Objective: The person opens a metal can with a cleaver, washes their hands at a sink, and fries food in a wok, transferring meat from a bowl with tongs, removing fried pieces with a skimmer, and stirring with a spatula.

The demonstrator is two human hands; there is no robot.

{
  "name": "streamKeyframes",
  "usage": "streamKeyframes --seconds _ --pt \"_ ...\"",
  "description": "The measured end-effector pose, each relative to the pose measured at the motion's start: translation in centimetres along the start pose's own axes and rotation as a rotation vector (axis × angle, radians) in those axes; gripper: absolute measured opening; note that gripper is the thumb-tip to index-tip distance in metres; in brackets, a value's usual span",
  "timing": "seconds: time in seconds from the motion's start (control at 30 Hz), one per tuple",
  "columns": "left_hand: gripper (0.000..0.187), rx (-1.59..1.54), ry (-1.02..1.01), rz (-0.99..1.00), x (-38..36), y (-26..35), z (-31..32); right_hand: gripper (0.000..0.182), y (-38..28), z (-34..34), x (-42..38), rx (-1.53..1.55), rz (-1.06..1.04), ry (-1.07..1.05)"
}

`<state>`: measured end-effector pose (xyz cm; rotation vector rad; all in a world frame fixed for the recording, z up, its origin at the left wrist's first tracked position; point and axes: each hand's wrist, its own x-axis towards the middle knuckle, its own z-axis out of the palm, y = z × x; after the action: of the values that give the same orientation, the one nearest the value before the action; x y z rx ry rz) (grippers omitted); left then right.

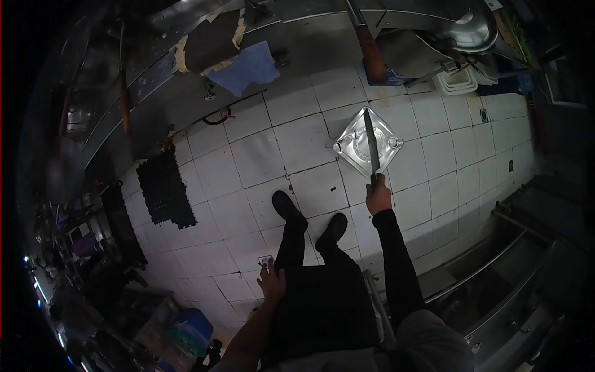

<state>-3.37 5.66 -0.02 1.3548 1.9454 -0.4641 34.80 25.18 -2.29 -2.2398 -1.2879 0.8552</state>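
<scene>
My right hand [379, 197] is wrapped round the dark handle of a long, narrow knife [372, 139]. Its blade lies diagonally across the top of a square silver tin [350, 147] in this view. That tin stands on the tiled floor, with an embossed ring in its top and a small round cap near the right corner. My left hand [271, 282] is at my thigh, on the dark apron [319, 310], fingers apart and nothing in them.
A steel counter [297, 37] runs along the far side, with a blue cloth [246, 68] hanging from it and a wooden handle [373, 56] jutting out. White containers [455, 80] sit at back right. A black rubber mat [164, 189] lies left; steel rails [480, 266] stand right.
</scene>
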Motion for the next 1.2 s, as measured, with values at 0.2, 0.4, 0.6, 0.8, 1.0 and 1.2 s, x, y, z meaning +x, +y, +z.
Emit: streamKeyframes --seconds 0.2,0.4,0.6,0.8,1.0,1.2 --pt "0.064 0.026 -0.037 -0.002 0.1 1.7 -0.5 0.022 1.4 0.3 -6.5 0.552 -0.013 0.247" --pt "0.062 -0.109 0.01 -0.049 0.8 3.4 -1.2 0.03 5.6 1.4 -3.8 -0.058 0.187 -0.211" --pt "0.061 -0.465 0.158 0.053 6.3 4.6 -1.4 0.03 -2.6 -11.3 -4.1 0.006 0.059 0.127" --pt "0.06 -0.474 0.055 0.046 8.9 1.2 -4.1 0.022 -2.2 -15.3 -2.8 0.017 0.028 0.414" --pt "0.056 -0.55 0.031 -0.129 7.9 -0.5 -7.1 0.038 13.2 -4.9 2.1 -0.105 0.526 -0.305" --pt "0.056 -0.584 -0.04 -0.124 4.5 3.8 -5.5 0.035 18.5 -8.5 5.0 -0.161 0.493 -0.434"
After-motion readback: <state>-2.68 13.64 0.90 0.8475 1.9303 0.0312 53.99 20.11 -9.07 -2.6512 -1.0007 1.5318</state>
